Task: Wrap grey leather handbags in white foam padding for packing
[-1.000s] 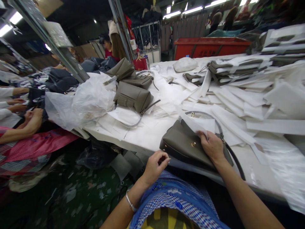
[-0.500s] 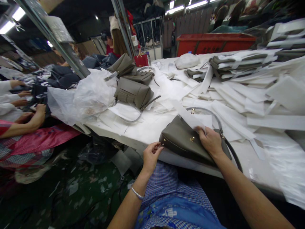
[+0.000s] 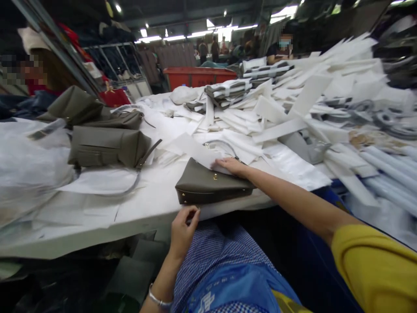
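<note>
— What's nearest?
— A blue apron (image 3: 234, 287), then the left hand (image 3: 184, 230), just off the bench (image 3: 156, 206) edge. Its fingers are curled narrow, tips close together; whether they pinch something tiny, I can't tell.
— And the olive handbag (image 3: 208, 187)?
— On the bench at its front edge, just beyond the left hand, gold fitting showing.
— The right hand (image 3: 231, 167)?
— Over the handbag's top, its fingers closed on a white sheet (image 3: 195, 152) that slants up to the left. A looped handle (image 3: 224, 142) lies behind.
— Further off?
— To the left, more olive bags (image 3: 107, 145) are grouped beside cloudy plastic (image 3: 26, 161). To the right, white sheets lie in a loose heap (image 3: 345, 78).
— And at the back?
— A red bin (image 3: 198, 78) past the bench, a masked person (image 3: 282, 52) to its right, and small standing figures (image 3: 208, 50) under the lights.
</note>
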`<control>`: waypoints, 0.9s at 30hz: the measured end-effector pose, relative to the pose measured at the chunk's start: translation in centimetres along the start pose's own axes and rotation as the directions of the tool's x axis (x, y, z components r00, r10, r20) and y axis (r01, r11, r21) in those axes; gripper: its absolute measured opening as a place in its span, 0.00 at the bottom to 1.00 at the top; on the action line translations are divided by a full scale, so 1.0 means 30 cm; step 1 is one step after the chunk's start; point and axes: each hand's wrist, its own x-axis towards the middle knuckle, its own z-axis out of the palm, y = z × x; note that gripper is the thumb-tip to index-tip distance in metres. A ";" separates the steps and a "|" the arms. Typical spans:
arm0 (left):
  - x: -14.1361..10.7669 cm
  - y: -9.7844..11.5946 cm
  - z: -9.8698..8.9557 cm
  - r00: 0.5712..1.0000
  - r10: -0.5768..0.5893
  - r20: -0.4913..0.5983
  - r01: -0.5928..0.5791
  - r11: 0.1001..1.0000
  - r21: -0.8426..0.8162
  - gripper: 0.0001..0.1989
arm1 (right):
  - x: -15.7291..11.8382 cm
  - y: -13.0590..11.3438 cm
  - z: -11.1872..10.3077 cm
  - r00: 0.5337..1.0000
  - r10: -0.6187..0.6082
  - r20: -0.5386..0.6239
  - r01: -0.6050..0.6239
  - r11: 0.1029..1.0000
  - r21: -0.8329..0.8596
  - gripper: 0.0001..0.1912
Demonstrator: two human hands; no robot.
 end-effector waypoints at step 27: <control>0.094 0.177 0.590 0.978 -0.208 0.028 0.189 0.816 -0.547 0.21 | 0.055 0.020 -0.085 0.929 0.004 0.370 -0.163 0.902 0.400 0.19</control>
